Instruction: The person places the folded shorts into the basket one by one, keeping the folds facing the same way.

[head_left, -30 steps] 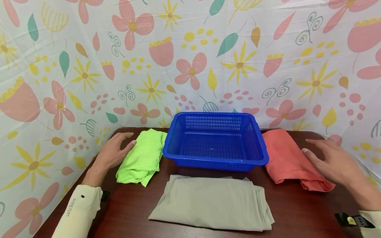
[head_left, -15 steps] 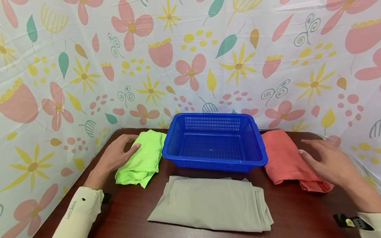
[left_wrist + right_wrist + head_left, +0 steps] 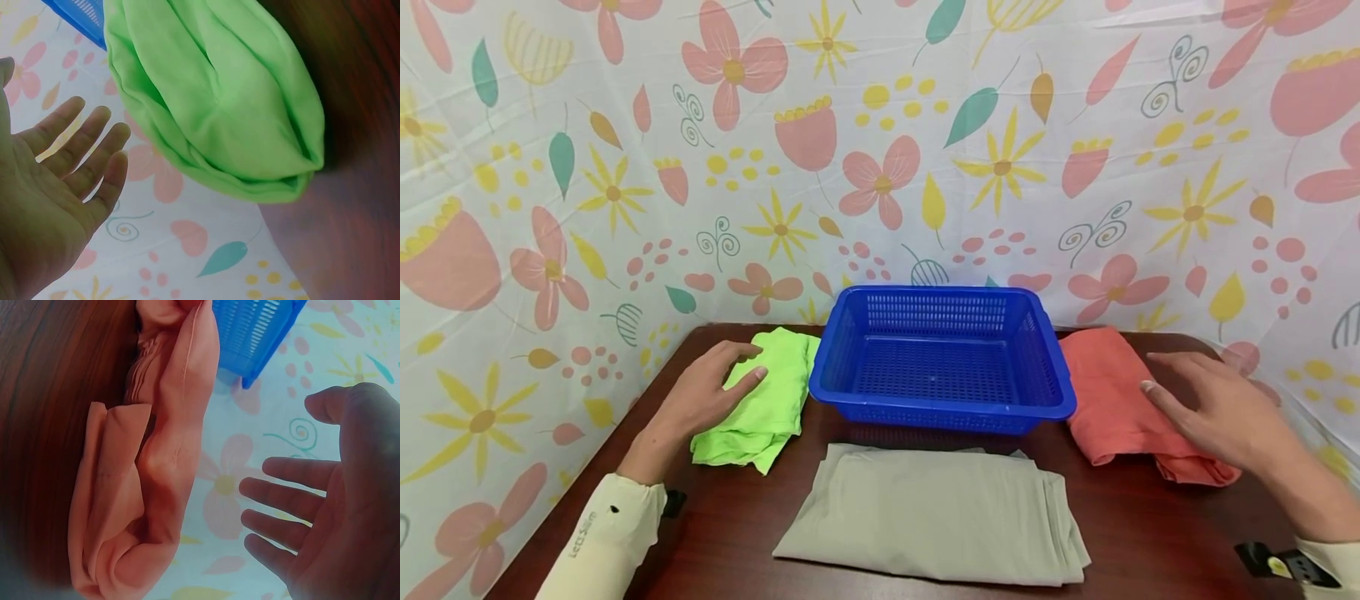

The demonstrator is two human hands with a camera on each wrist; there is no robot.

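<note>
A folded lime-green cloth (image 3: 767,400) lies left of the blue plastic basket (image 3: 940,408). My left hand (image 3: 700,392) hovers over its left side, fingers spread and holding nothing; in the left wrist view a gap shows between the fingers and the green cloth (image 3: 212,94). To the basket's right lies a folded coral-red cloth (image 3: 1112,400). Above its right edge is my right hand (image 3: 1232,408), fingers loosely extended and bare; the right wrist view shows it apart from the coral cloth (image 3: 169,444). A folded grey-beige cloth (image 3: 932,512) lies in front of the basket.
Everything rests on a dark reddish-brown wooden table (image 3: 722,533). A white curtain (image 3: 880,108) printed with flowers and leaves hangs close behind the table and along its left and right sides. The basket has perforated walls and stands near the back edge.
My left hand has moved right, further over the green cloth. My right hand has shifted slightly left toward the coral cloth. The cloths and basket stay in place.
</note>
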